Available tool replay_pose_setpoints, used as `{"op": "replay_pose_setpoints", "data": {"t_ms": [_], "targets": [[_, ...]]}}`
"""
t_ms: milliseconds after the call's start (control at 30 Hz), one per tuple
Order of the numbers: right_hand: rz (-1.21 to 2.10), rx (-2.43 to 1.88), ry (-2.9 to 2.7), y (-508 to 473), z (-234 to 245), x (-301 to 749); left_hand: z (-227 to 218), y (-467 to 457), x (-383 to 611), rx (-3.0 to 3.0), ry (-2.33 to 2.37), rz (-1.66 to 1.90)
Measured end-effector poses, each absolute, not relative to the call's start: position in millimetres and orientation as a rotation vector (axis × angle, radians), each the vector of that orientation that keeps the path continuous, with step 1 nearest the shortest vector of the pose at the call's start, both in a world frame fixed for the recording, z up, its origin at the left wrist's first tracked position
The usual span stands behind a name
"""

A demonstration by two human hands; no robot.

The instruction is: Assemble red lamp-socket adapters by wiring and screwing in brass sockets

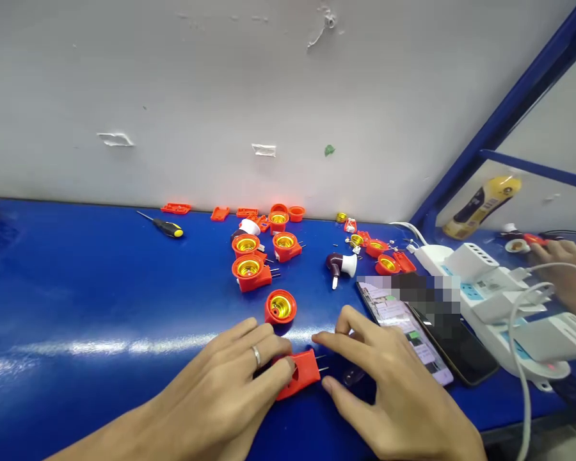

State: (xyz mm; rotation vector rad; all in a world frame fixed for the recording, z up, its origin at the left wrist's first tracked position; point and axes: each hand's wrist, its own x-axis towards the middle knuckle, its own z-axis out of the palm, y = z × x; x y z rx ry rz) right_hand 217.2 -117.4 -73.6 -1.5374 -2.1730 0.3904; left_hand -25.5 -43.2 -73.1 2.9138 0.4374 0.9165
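My left hand (242, 378), a ring on one finger, closes its thumb and fingers on a red lamp-holder plug housing (306, 372) low over the blue table. Two metal prongs stick out of the housing toward the right. My right hand (388, 378) is just beside those prongs, thumb and index finger apart, with nothing seen between them. A small dark or clear item (352, 375) lies below its palm, too shaded to name. Just beyond the housing stands a red bulb socket (281, 307) with a brass-coloured threaded insert. The left fingers hide part of the housing.
Several assembled red plug-in sockets (249, 270) and loose red covers (176, 208) lie farther back. A screwdriver (168, 227) rests at the back left. A brown-and-white lamp holder (340, 266), phones (406, 330) and a power strip (484, 307) stand right. Another person's hand (564, 269) works beyond.
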Motion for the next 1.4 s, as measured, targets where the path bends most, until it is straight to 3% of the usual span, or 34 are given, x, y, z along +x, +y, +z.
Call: {"op": "replay_pose_setpoints", "data": {"t_ms": [1400], "targets": [[0.335,-1.525,-2.328,-113,-84,213,-87,-35,-21,2.718,0.440,0.890]]}}
